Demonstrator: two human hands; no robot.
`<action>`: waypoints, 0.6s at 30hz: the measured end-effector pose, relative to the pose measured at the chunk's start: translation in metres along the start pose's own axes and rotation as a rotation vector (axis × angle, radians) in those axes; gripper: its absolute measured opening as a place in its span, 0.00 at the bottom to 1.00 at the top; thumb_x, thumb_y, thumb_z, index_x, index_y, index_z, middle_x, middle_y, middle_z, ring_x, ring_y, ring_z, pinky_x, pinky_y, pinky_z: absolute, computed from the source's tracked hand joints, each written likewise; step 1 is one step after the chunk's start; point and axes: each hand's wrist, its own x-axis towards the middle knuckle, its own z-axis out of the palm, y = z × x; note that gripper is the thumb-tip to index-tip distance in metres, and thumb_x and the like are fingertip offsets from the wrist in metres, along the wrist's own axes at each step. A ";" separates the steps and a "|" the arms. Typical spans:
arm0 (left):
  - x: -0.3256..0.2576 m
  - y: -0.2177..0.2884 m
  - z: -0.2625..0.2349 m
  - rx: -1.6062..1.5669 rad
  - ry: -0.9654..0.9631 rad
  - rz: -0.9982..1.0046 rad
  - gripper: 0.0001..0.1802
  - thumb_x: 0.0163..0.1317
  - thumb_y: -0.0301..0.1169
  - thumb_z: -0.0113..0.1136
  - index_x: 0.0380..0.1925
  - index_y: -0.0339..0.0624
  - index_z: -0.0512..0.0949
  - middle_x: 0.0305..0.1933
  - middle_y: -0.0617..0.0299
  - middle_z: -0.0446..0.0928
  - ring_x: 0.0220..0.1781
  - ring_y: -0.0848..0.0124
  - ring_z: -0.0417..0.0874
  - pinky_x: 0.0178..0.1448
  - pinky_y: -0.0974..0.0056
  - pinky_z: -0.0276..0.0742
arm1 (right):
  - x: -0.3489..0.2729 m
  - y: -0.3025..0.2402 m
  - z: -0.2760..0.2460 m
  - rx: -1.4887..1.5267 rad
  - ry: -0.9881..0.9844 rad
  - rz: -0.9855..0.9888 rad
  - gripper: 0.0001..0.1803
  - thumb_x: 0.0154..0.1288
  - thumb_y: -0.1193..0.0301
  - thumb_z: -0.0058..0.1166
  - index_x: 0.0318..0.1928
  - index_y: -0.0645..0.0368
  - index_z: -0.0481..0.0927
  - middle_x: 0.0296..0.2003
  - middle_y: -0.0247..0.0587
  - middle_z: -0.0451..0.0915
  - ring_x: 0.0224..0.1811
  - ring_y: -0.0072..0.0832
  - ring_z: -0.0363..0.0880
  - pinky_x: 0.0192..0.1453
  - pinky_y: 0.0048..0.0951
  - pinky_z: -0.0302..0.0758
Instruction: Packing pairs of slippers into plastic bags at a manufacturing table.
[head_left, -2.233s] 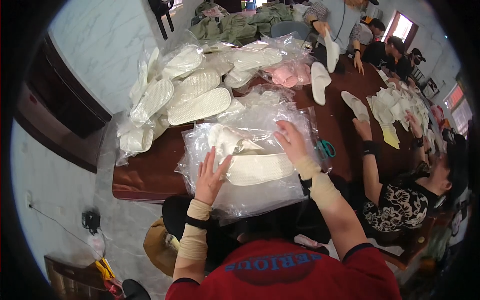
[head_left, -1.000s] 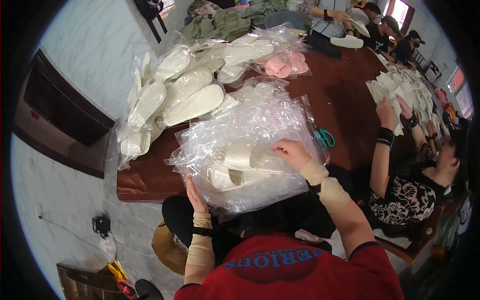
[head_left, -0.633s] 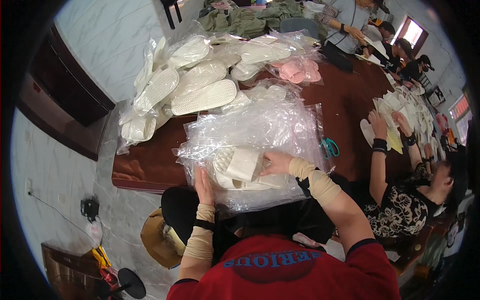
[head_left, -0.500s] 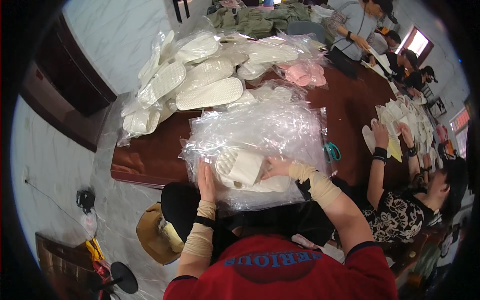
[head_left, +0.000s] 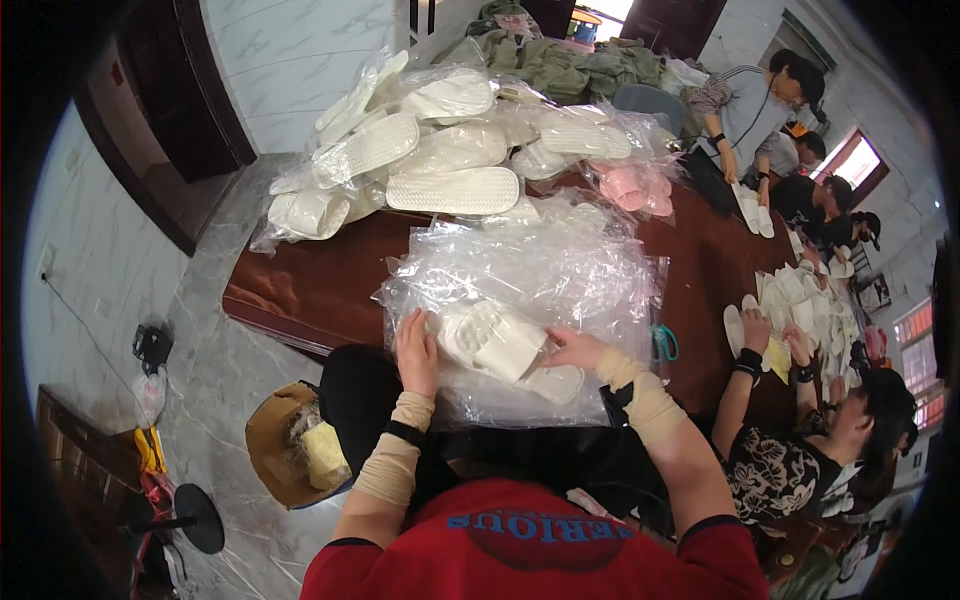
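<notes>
A pair of white slippers lies over a stack of clear plastic bags at the table's near edge, one slipper partly over the other. I cannot tell whether the slippers are inside a bag. My left hand is open at their left side, its fingers stretched out along the plastic. At the right, beside the upper slipper's strap, my right hand has its fingers and thumb closed on the slippers' edge; its fingertips are partly hidden.
Bagged white slippers are heaped at the far left, with a pink bagged pair beside them. Teal scissors lie right of the bags. A cardboard box stands on the floor. Co-workers handle white slippers along the brown table.
The upper slipper has tilted, and more of the lower one shows at right. My right hand stays at the slippers' right side. The whole view has shifted with my head.
</notes>
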 end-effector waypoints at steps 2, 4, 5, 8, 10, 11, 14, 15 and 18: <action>-0.001 -0.005 0.002 0.020 0.000 -0.016 0.22 0.60 0.21 0.55 0.56 0.37 0.72 0.61 0.49 0.72 0.64 0.51 0.69 0.69 0.53 0.63 | 0.006 -0.010 0.012 -0.070 0.004 -0.037 0.38 0.47 0.59 0.72 0.57 0.63 0.72 0.47 0.49 0.80 0.52 0.39 0.77 0.57 0.33 0.72; -0.002 -0.008 0.004 0.034 -0.004 -0.030 0.22 0.59 0.21 0.55 0.56 0.37 0.72 0.60 0.49 0.72 0.64 0.51 0.69 0.68 0.53 0.63 | 0.010 -0.020 0.020 -0.183 0.012 -0.012 0.36 0.48 0.59 0.71 0.56 0.63 0.73 0.46 0.51 0.80 0.52 0.41 0.78 0.55 0.35 0.73; -0.002 -0.008 0.005 -0.001 0.002 -0.047 0.22 0.59 0.22 0.56 0.56 0.37 0.72 0.59 0.49 0.73 0.64 0.51 0.69 0.68 0.53 0.63 | 0.010 -0.023 0.021 -0.294 0.023 0.021 0.34 0.48 0.59 0.70 0.54 0.63 0.75 0.45 0.53 0.80 0.51 0.43 0.78 0.54 0.36 0.74; -0.002 -0.009 0.004 -0.068 0.022 -0.058 0.22 0.58 0.21 0.57 0.55 0.38 0.73 0.57 0.50 0.74 0.63 0.52 0.69 0.67 0.54 0.63 | 0.013 -0.026 0.020 -0.306 -0.031 -0.017 0.33 0.48 0.58 0.69 0.52 0.63 0.76 0.43 0.55 0.80 0.48 0.45 0.79 0.52 0.37 0.75; -0.002 -0.011 -0.005 -0.087 0.049 -0.067 0.23 0.58 0.21 0.57 0.55 0.38 0.73 0.56 0.50 0.75 0.63 0.52 0.69 0.67 0.54 0.63 | 0.001 -0.058 0.013 -0.211 -0.076 0.007 0.33 0.51 0.59 0.68 0.52 0.68 0.74 0.43 0.55 0.80 0.48 0.42 0.79 0.52 0.35 0.74; 0.001 -0.001 -0.009 -0.079 0.077 -0.080 0.23 0.57 0.20 0.57 0.55 0.38 0.73 0.55 0.51 0.75 0.62 0.53 0.70 0.67 0.54 0.64 | -0.006 -0.075 0.005 -0.113 -0.101 0.046 0.34 0.53 0.60 0.67 0.53 0.72 0.73 0.44 0.55 0.80 0.48 0.39 0.79 0.52 0.32 0.74; 0.013 0.030 -0.031 -0.117 0.108 -0.052 0.22 0.57 0.18 0.56 0.54 0.39 0.74 0.54 0.51 0.76 0.59 0.53 0.72 0.65 0.55 0.66 | -0.013 -0.046 -0.018 -0.020 -0.003 -0.135 0.33 0.57 0.60 0.64 0.54 0.74 0.72 0.43 0.50 0.80 0.47 0.32 0.78 0.52 0.29 0.72; 0.016 0.035 -0.035 -0.156 0.103 -0.014 0.22 0.57 0.17 0.55 0.54 0.39 0.75 0.54 0.51 0.76 0.57 0.54 0.74 0.64 0.56 0.67 | -0.016 -0.042 -0.025 -0.025 -0.003 -0.135 0.33 0.57 0.60 0.64 0.54 0.74 0.72 0.43 0.50 0.80 0.47 0.32 0.78 0.52 0.29 0.72; 0.017 0.045 -0.053 -0.375 0.067 -0.080 0.21 0.60 0.17 0.54 0.55 0.40 0.74 0.47 0.56 0.75 0.43 0.67 0.79 0.48 0.65 0.75 | -0.035 -0.068 -0.043 0.401 -0.175 -0.004 0.31 0.58 0.63 0.64 0.56 0.71 0.73 0.44 0.41 0.80 0.48 0.26 0.77 0.52 0.24 0.71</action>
